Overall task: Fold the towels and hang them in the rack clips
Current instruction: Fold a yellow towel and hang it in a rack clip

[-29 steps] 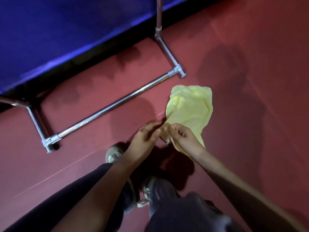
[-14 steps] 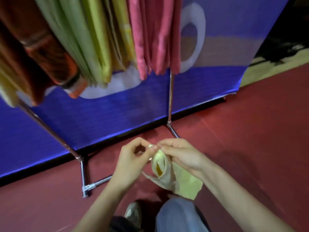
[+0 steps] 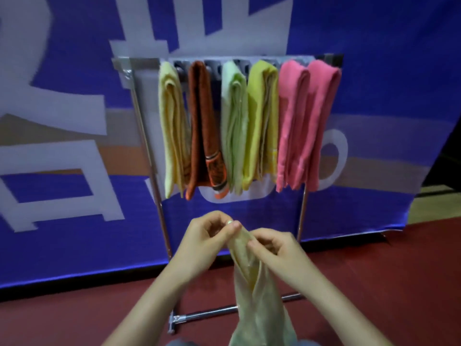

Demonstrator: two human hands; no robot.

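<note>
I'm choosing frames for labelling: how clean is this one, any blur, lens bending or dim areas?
Head view: the hanging towels are fairly sharp; the banner smears with blur at its left; the wide lens splays the poles of the rack; the left hand and right hand look slightly soft; the held towel dims toward the bottom edge.

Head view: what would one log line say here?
stage: folding | left hand: pinches pale yellow towel | right hand: pinches it | rack: other towels hanging
</note>
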